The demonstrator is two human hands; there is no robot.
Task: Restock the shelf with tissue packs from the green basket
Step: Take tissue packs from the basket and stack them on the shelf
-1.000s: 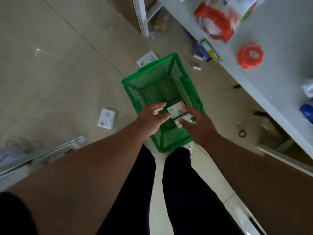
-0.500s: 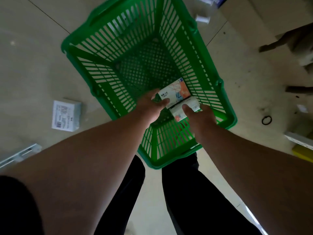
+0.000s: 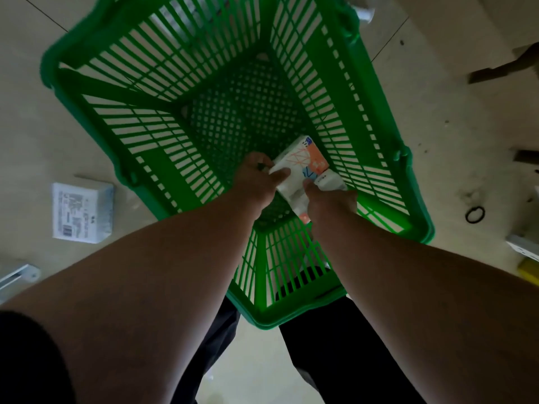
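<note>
Head view, looking straight down into the green basket, which stood on the tiled floor with my two dark-trousered legs just below its near rim. Both my bare forearms reached into the basket's near end. My left hand held a tissue pack, white with orange lines and an orange corner panel; its grip was closed on the pack's left edge, the thumb lying across the top face and the remaining fingers hidden beneath. My right hand sat just beside it, touching the same cluster of packs; its grip was closed on a second tissue pack, a white one showing only partly past the fingertips, pressed against the first pack's lower right side. A further strip of white and orange wrapper showed under the right wrist, and I could not tell whether it belonged to one of these packs or to another. The packs were low inside the basket, near its mesh bottom, the rest of which lay bare. On the floor to the basket's left lay a flat white box with printed text; to its right, well apart, lay a small black ring.
</note>
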